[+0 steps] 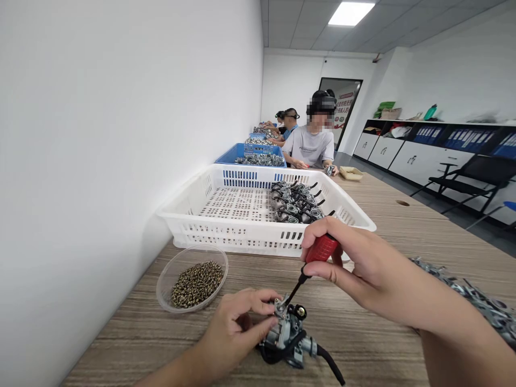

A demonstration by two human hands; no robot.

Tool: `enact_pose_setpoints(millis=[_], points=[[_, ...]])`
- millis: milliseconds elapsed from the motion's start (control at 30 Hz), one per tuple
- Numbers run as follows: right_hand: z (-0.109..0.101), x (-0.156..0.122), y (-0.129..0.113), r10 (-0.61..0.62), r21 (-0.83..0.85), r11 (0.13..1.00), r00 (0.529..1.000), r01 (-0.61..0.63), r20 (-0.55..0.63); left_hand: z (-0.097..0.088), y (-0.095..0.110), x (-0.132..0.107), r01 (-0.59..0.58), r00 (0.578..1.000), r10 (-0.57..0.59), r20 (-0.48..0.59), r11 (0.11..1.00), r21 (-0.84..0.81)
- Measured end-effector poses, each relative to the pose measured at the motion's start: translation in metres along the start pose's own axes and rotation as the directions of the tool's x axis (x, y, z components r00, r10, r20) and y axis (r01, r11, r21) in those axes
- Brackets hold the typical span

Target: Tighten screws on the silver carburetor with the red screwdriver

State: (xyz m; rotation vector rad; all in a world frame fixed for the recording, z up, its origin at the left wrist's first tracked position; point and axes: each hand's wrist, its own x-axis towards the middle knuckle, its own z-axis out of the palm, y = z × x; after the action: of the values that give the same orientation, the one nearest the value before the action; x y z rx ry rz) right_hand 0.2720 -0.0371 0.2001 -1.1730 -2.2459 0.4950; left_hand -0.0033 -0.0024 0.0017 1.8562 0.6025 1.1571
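My right hand (pixel 355 263) grips a screwdriver (pixel 322 248) by its red and black handle. The dark shaft slants down to the left, and its tip meets the top of a small metal carburetor (pixel 284 333). That carburetor rests on the table, with a black hose leading off to the lower right. My left hand (pixel 242 325) pinches its upper left side between thumb and fingers. Left of the hands stands a round clear plastic bowl (pixel 163 287) holding many small brass-coloured screws (pixel 197 285). The screw under the tip is too small to make out.
A white perforated crate (pixel 242 236) sits behind, several carburetors (pixel 296 201) along its right side. More metal parts (pixel 467 298) lie at the right. Beyond are a blue crate (pixel 229 156), a shallow tan tray (pixel 350 173) and a person (pixel 310 142). A wall borders the left.
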Motion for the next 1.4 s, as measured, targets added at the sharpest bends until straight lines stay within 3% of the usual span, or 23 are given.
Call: enact_pose_setpoints(millis=[800,1400], points=[[-0.0019,0.0005,0.0024,0.05,0.014,0.999,0.999,-0.05,0.015,0.0002,-0.0074,-0.0028,0.016,1.0,-0.016,0.013,1.0,-0.016],[-0.0026,-0.0027,0.0011,0.02,0.007,1.0,0.999,-0.02,0.028,-0.0001,-0.0072,-0.0046,0.064,0.998,-0.064,0.017,0.998,0.014]])
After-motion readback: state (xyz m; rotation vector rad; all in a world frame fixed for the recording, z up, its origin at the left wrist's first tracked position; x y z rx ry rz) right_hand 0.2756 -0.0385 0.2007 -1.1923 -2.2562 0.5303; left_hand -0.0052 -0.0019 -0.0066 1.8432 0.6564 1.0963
